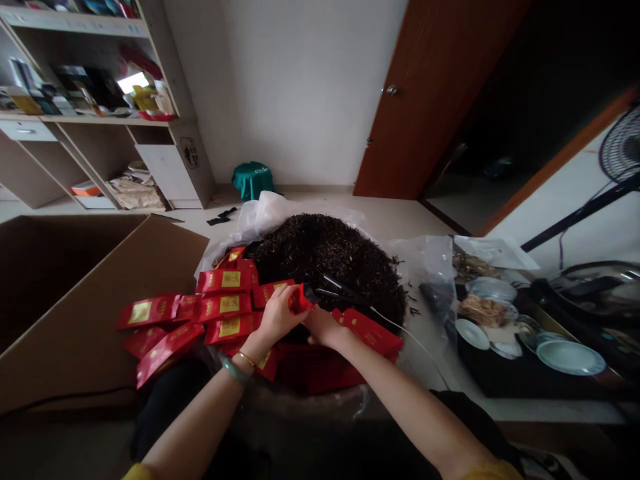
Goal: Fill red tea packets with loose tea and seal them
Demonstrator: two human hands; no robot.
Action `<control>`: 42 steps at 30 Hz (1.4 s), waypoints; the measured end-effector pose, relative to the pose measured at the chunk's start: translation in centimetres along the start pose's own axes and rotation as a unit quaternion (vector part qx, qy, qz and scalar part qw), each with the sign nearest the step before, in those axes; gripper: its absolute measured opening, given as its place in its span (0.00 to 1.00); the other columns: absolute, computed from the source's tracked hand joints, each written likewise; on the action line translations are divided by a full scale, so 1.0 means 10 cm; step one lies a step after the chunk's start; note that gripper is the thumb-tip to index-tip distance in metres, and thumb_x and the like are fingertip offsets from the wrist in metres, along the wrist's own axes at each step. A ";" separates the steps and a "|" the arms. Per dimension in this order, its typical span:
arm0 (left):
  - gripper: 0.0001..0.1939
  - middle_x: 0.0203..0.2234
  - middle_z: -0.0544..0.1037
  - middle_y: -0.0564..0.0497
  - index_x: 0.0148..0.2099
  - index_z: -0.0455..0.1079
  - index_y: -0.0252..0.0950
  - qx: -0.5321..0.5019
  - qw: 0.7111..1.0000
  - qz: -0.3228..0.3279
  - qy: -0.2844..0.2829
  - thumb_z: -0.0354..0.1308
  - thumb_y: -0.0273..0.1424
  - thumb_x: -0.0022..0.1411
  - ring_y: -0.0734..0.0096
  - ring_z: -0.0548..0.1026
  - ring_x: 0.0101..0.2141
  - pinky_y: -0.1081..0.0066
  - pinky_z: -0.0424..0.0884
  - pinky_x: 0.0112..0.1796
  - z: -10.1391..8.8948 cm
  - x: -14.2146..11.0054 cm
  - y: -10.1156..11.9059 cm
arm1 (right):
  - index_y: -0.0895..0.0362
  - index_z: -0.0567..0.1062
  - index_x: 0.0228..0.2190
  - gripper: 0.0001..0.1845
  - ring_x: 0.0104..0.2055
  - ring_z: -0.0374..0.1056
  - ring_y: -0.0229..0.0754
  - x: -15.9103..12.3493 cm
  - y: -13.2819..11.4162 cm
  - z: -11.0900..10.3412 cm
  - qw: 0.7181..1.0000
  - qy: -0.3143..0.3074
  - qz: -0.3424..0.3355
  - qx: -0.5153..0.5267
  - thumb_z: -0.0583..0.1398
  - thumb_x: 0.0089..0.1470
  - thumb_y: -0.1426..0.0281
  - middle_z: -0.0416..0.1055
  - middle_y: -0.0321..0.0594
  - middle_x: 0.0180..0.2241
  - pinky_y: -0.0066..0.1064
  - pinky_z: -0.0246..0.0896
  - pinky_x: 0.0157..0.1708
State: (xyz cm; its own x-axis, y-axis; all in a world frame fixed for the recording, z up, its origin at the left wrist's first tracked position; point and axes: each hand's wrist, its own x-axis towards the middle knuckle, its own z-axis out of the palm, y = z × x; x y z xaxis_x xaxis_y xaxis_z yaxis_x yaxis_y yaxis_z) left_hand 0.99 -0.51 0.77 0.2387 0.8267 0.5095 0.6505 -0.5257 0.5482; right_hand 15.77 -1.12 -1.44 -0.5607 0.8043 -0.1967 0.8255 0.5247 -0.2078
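Observation:
My left hand [276, 315] is closed on a small red packet [300, 298], pinching it at its open top. My right hand [323, 325] is closed just beside it, under the packet's lower edge; what its fingers hold is hidden. Both hands hover at the near edge of a big heap of dark loose tea [330, 260] lying on clear plastic sheeting [265, 213]. Several filled red packets with gold labels [220, 308] lie fanned out to the left of my left hand. A red tray [320, 373] sits below my hands.
An open cardboard box [75, 300] stands at the left. To the right is a dark tea tray with white dishes and cups [500, 327]. A thin white cable [400, 327] runs over the heap. Shelves, a brown door, a green stool and a fan stand behind.

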 end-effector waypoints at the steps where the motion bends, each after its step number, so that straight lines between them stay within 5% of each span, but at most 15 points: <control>1: 0.24 0.36 0.75 0.47 0.46 0.68 0.35 0.003 1.000 0.000 0.000 0.65 0.29 0.45 0.60 0.74 0.39 0.63 0.73 0.41 0.00 0.00 -0.01 | 0.56 0.69 0.51 0.36 0.55 0.57 0.59 -0.01 0.00 -0.01 1.000 0.002 0.006 0.003 0.66 0.37 0.78 0.61 0.54 0.54 0.41 0.67 0.40; 9: 0.28 0.42 0.74 0.46 0.52 0.67 0.35 0.001 0.999 -0.034 0.001 0.63 0.28 0.46 0.62 0.74 0.40 0.65 0.74 0.41 -0.02 0.03 -0.07 | 0.56 0.73 0.43 0.24 0.41 0.68 0.46 -0.09 0.16 -0.18 0.985 0.088 0.036 0.143 0.61 0.40 0.78 0.70 0.44 0.42 0.34 0.62 0.40; 18: 0.31 0.41 0.71 0.47 0.55 0.65 0.36 -0.011 0.999 -0.042 -0.014 0.62 0.26 0.46 0.65 0.73 0.39 0.67 0.73 0.42 -0.03 0.01 -0.06 | 0.55 0.73 0.31 0.11 0.32 0.66 0.39 -0.32 0.32 -0.79 0.908 0.252 0.031 0.332 0.61 0.39 0.72 0.72 0.32 0.29 0.29 0.60 0.36; 25: 0.31 0.39 0.71 0.48 0.56 0.65 0.37 -0.012 0.999 -0.036 -0.026 0.63 0.27 0.47 0.66 0.73 0.38 0.67 0.72 0.41 0.02 -0.03 -0.03 | 0.55 0.72 0.32 0.11 0.29 0.65 0.37 -0.43 0.10 -1.01 0.861 0.334 0.035 0.382 0.61 0.42 0.69 0.72 0.34 0.31 0.28 0.61 0.34; 42: 0.25 0.36 0.68 0.49 0.49 0.65 0.35 -0.024 0.999 -0.024 -0.031 0.63 0.27 0.46 0.65 0.71 0.36 0.66 0.71 0.39 0.06 -0.04 0.01 | 0.56 0.74 0.37 0.16 0.41 0.69 0.44 -0.38 -0.06 -0.85 0.906 0.375 -0.002 0.194 0.62 0.44 0.79 0.70 0.42 0.37 0.37 0.66 0.45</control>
State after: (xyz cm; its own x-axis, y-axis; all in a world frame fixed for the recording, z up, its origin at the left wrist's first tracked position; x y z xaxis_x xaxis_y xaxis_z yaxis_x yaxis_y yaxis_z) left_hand 1.42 -0.80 0.23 0.2537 0.8608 0.4412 0.6274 -0.4936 0.6023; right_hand 18.00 -2.12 7.61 -0.2416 0.8423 0.4818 0.6568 0.5075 -0.5578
